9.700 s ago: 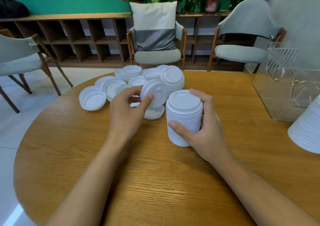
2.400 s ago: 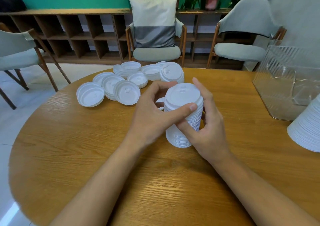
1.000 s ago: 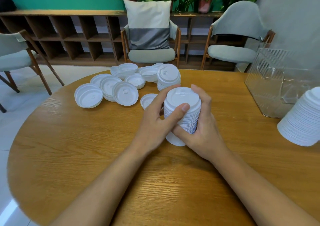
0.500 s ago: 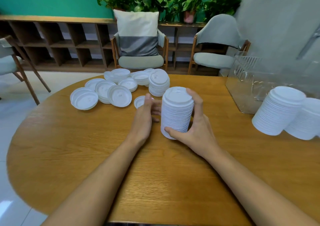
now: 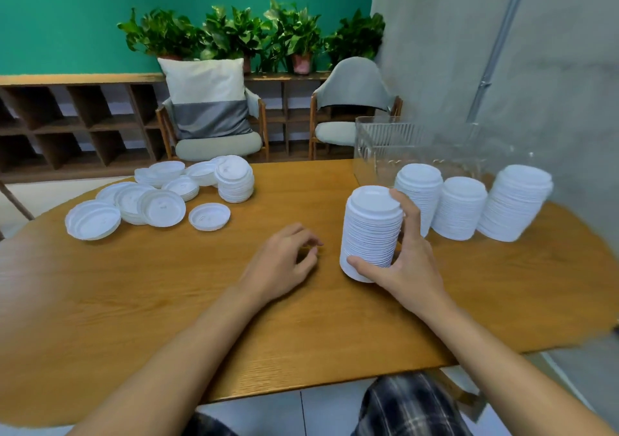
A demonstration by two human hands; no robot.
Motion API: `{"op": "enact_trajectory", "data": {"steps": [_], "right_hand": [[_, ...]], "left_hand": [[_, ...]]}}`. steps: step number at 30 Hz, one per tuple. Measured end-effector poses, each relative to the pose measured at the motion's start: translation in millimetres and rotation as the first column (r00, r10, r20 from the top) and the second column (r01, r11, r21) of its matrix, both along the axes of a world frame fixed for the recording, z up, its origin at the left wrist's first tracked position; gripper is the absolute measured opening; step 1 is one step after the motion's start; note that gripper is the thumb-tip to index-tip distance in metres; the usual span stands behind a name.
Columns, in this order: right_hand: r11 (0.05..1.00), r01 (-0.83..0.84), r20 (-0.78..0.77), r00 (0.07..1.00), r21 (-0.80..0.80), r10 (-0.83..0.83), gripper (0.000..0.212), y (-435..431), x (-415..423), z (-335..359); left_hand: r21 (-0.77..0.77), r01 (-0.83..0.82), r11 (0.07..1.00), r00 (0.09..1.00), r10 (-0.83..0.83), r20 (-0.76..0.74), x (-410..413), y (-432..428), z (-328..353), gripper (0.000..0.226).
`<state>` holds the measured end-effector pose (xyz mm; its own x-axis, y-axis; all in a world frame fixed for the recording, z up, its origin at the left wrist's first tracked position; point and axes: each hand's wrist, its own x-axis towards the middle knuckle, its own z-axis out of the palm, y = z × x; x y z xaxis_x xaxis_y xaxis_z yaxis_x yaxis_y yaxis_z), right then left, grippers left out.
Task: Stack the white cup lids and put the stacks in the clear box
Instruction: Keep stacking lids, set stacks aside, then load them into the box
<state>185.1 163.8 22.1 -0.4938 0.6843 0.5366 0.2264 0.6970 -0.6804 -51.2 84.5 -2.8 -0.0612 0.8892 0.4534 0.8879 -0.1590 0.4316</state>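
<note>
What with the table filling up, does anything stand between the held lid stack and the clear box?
Three finished lid stacks stand before the clear box; the nearest stack, just behind the right hand, sits between the held lid stack and the box. Nothing visible blocks the way over them.

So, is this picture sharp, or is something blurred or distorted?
Head view: soft from motion; the left hand has smeared fingers, the table smears at its right end and its edge curves from the wide lens; the clear box shows only faint ribs and glints.
</note>
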Motion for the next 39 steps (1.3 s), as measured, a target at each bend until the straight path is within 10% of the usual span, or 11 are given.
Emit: {"op": "enact_trajectory", "data": {"steps": [39], "right_hand": [[0.890,0.456,0.009,0.890,-0.010,-0.456,0.122,120.5,193.8,-13.3]], "left_hand": [[0.011,0.303,0.953,0.953,-0.303,-0.027,178.0,132.7,-13.4,0.012]]}}
